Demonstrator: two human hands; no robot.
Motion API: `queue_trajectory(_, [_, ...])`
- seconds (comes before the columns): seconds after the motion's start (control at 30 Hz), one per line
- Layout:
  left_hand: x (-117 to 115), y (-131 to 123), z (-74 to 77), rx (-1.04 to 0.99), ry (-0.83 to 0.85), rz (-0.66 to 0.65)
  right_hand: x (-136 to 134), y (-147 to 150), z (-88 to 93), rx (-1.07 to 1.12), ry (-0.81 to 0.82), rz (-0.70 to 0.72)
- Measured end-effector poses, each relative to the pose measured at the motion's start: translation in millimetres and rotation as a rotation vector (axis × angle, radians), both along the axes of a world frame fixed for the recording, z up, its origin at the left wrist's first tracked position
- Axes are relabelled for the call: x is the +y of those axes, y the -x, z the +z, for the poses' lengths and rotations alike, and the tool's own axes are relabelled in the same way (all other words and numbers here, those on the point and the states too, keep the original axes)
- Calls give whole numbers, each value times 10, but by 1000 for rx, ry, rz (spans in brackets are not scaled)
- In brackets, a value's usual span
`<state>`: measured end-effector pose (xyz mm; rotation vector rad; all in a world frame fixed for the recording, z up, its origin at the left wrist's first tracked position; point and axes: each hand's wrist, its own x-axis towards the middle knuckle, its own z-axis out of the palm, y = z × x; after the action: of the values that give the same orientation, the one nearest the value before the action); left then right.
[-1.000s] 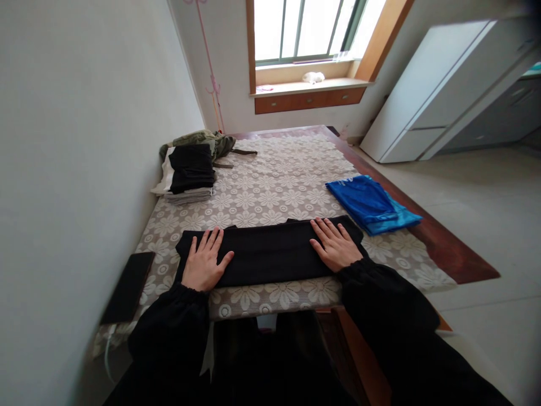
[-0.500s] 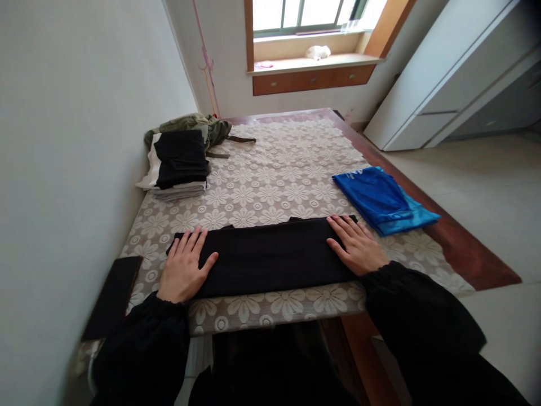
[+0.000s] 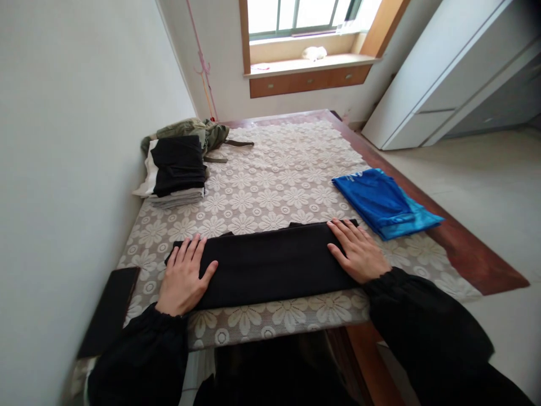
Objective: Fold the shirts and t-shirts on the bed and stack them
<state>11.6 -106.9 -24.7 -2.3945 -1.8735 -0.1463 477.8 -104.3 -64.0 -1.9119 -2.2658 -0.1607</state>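
Observation:
A black garment (image 3: 270, 264) lies folded into a long flat strip near the front edge of the table. My left hand (image 3: 185, 275) rests flat on its left end, fingers extended and thumb apart. On the strip's right end lies my right hand (image 3: 357, 251), palm down with the fingers stretched out. Neither hand grips anything. Just beyond my right hand is a folded blue garment (image 3: 374, 197) with a lighter blue part. A stack of folded clothes (image 3: 177, 164), black on top with white and grey, sits at the back left.
A lace-patterned cloth (image 3: 270, 180) covers the table. An olive bag (image 3: 190, 128) with straps lies behind the stack by the left wall. A dark flat object (image 3: 109, 311) is at the left front corner. Beyond the table are a window sill and a white cabinet (image 3: 422, 84).
The camera view has shifted slightly, so the table front and strip appear a little lower. Both hands stay flat on the black garment.

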Motion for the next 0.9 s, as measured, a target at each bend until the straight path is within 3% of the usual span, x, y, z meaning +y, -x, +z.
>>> queue_trajectory(0.1, [-10,17,-11,20,12,-2,12,-20,-20,-29,1,-7])
queue_trajectory(0.2, [-48,-134,-1,23,23,28,2,147,43,-68,-33,-44])
queue_trajectory(0.27, [-75,-377,13,-1,19,-5,-25,438,128,-67,-71,-28])
queue_trajectory(0.37, [-78,-854,14,-70,3,-159,-70,1039,232,-5,-65,127])
queue_trajectory(0.47, [-29,-1229,-38,-118,-8,-233,-65,1529,232,62,-10,231])
queue_trajectory(0.53, [12,-1348,-86,-130,-13,-230,-31,1683,186,96,10,242])
queue_trajectory(0.73, [19,-1350,-59,-219,22,-226,28,1657,77,136,-12,252])
queue_trajectory(0.83, [-203,-1259,33,-432,86,-204,12,1644,99,134,2,257])
queue_trajectory(0.9, [-476,-1125,69,-696,170,-155,2,1649,128,151,13,257])
